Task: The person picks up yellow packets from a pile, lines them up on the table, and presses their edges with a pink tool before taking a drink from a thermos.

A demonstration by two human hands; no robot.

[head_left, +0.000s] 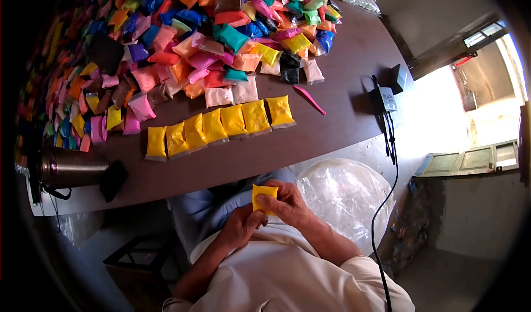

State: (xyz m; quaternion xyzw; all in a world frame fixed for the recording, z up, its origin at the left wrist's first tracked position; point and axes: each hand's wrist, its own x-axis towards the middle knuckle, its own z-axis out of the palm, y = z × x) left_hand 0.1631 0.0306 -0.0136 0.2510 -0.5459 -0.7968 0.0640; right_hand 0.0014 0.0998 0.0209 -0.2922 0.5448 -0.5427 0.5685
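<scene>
Over my lap, close to the table's front edge, I hold a small yellow packet. My right hand pinches its right side, with the thumb across the front. Curled fingers of my left hand close on the packet's lower left edge, partly hidden from view. On the table in front lies a slanting row of several yellow packets, plump and sealed in clear plastic. A pink plastic stick rests beyond the right end of that row.
Many packets in mixed colours are heaped across the far and left table. A steel jug stands at the left edge, beside a black object. A power adapter trails a cable at right. Clear plastic bag sits below.
</scene>
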